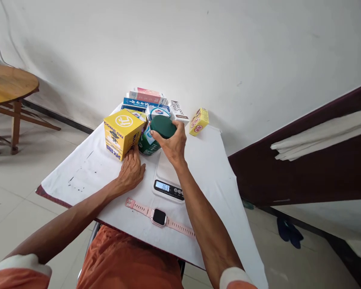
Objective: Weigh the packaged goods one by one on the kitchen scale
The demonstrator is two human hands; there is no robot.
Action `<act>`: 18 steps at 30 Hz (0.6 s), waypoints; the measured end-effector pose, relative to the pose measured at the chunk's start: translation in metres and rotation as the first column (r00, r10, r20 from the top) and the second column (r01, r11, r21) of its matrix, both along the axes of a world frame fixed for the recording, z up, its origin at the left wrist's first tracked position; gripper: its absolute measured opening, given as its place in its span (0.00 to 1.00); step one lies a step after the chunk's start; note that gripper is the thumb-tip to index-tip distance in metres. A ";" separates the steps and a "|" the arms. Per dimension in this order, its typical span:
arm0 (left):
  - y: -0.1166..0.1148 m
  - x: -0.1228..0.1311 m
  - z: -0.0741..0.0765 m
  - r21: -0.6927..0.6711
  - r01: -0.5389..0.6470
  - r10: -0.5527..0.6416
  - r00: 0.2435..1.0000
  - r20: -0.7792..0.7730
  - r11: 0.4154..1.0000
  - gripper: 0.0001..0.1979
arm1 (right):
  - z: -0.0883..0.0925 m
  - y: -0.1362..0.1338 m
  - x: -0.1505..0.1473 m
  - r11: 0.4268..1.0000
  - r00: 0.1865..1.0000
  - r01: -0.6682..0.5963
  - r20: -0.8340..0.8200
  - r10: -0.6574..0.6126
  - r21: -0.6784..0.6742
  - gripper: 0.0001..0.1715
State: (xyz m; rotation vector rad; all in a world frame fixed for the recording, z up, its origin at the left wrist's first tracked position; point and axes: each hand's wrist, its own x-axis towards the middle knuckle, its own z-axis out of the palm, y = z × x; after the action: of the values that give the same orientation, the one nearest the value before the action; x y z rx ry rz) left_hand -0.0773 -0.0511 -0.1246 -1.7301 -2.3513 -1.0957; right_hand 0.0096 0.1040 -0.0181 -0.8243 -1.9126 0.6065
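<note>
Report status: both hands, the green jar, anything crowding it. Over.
Right hand gripping green jar by its lid. Left hand at lower edge of large yellow box. Jar crowded by that box, blue carton behind.

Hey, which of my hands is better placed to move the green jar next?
Probably your right hand: it holds the green jar by its lid, thumb and fingers spread around it. Your left hand is lower, by the yellow box.

Yellow box [123,134]: "COME ON"; scale [167,176]: 363
</note>
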 end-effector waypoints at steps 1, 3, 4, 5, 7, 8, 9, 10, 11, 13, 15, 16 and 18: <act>-0.001 0.000 0.001 -0.002 0.011 -0.011 1.000 -0.005 1.000 0.38 | -0.002 -0.001 -0.004 1.000 1.000 -0.010 0.008 0.010 0.027 0.51; -0.003 0.001 0.002 0.005 0.034 -0.034 0.999 -0.029 0.999 0.37 | -0.005 -0.006 -0.010 0.997 0.999 -0.034 0.030 0.032 0.067 0.54; -0.004 0.001 0.002 0.010 0.043 -0.043 0.998 -0.043 0.999 0.37 | -0.005 -0.009 -0.012 0.996 0.998 -0.048 0.044 0.045 0.079 0.56; -0.004 0.001 0.003 0.013 0.049 -0.049 0.997 -0.054 0.999 0.36 | -0.005 -0.012 -0.013 0.994 0.996 -0.067 0.060 0.062 0.084 0.58; -0.005 0.001 0.004 0.009 0.055 -0.054 0.997 -0.061 0.998 0.33 | -0.003 -0.015 -0.009 0.990 0.989 -0.121 0.090 0.115 0.065 0.64; -0.005 0.001 0.006 0.000 0.057 -0.057 0.996 -0.061 0.998 0.31 | -0.002 -0.013 -0.004 0.987 0.984 -0.153 0.101 0.149 0.039 0.66; -0.006 0.001 0.007 -0.011 0.059 -0.060 0.996 -0.061 0.998 0.29 | -0.001 -0.008 0.004 0.984 0.979 -0.178 0.101 0.176 0.006 0.66; -0.006 0.001 0.009 -0.024 0.060 -0.062 0.996 -0.064 0.998 0.28 | 0.000 0.000 0.013 0.982 0.978 -0.187 0.086 0.189 -0.031 0.65; -0.006 0.001 0.011 -0.037 0.059 -0.061 0.996 -0.068 0.998 0.27 | 0.001 0.012 0.024 0.982 0.981 -0.180 0.068 0.184 -0.066 0.62; -0.007 0.001 0.013 -0.055 0.051 -0.055 0.995 -0.080 0.997 0.26 | 0.000 0.045 0.047 0.992 0.998 -0.058 -0.009 0.057 -0.109 0.52; -0.007 0.003 0.015 -0.061 0.046 -0.051 0.994 -0.094 0.997 0.26 | -0.003 0.086 0.067 0.986 0.990 0.140 -0.007 -0.141 -0.085 0.47; -0.007 0.004 0.015 -0.060 0.046 -0.052 0.994 -0.098 0.997 0.26 | -0.005 0.106 0.074 0.966 0.970 0.244 0.018 -0.243 -0.088 0.46; -0.007 0.007 0.014 -0.058 0.046 -0.052 0.994 -0.099 0.997 0.25 | -0.008 0.144 0.080 0.893 0.904 0.427 0.071 -0.421 -0.142 0.46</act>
State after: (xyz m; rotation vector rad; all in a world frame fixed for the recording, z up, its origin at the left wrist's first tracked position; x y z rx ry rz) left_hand -0.0700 -0.0585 -0.1104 -1.8245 -2.3124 -0.9338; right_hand 0.0893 0.2477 -0.0265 -1.3186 -1.6557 0.4718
